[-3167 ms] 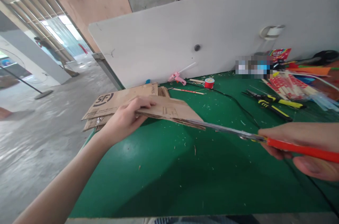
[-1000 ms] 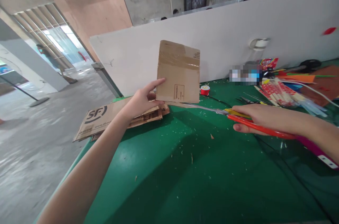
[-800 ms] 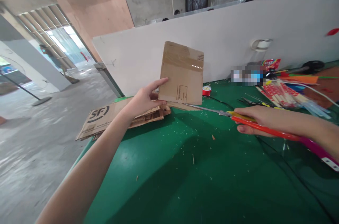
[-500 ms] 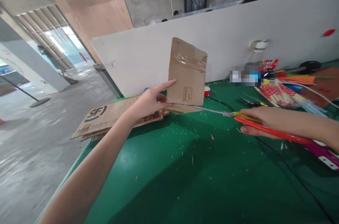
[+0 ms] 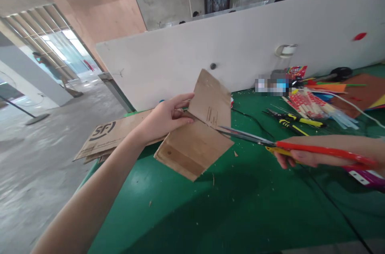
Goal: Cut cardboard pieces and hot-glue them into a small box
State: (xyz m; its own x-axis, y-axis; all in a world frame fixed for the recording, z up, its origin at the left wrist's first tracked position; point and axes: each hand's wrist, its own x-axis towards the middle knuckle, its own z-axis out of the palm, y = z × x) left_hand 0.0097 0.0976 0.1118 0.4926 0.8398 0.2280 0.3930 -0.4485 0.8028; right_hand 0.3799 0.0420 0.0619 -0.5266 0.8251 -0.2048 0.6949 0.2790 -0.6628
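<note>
My left hand (image 5: 168, 119) grips the left edge of a folded piece of brown cardboard (image 5: 192, 148), thumb and fingers pinching it near the fold. One panel rises toward the white partition; the other slants down over the table. In my right hand (image 5: 303, 156) is a pair of scissors (image 5: 288, 148) with red and yellow handles. Their long blades point left and meet the cardboard at the right end of the fold. Whether the blades are cutting there I cannot tell. Part of my right hand is hidden behind the red handle.
The green table (image 5: 168, 214) carries small scraps. Flattened cardboard marked SF (image 5: 105, 132) lies at its left edge. Yellow-black pliers (image 5: 293, 119), packets of sticks (image 5: 313, 105) and coloured sheets (image 5: 357, 89) sit at the right. A white partition (image 5: 168, 61) stands behind.
The cardboard's lower panel has turned down toward me and now shows its face. The upright panel has dropped and tilted. The scissors have rolled, with the red handle now on top.
</note>
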